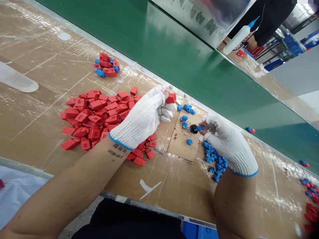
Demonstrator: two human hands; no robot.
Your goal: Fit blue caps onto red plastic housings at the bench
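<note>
My left hand [152,113], in a white knit glove with bare fingertips, pinches a small red plastic housing [171,98] above the table. My gloved right hand [221,137] grips a small blue plastic piece [199,128] between thumb and finger. That piece meets a small round black pot [193,129] standing on a stained cardboard sheet [180,146]; whether it dips inside I cannot tell. Several loose blue pieces [189,142] lie around the pot. Below my right hand is a pile of blue pieces [216,161]. A large heap of red housings [94,113] spreads beside and under my left wrist.
Behind the cardboard-covered table [50,132] runs a green belt [174,56] carrying a red-and-blue piece [251,129]. A mixed cluster [106,64] sits at the back left, more pieces [310,192] at far right. Across the belt are a white bottle [236,39] and a person [269,23].
</note>
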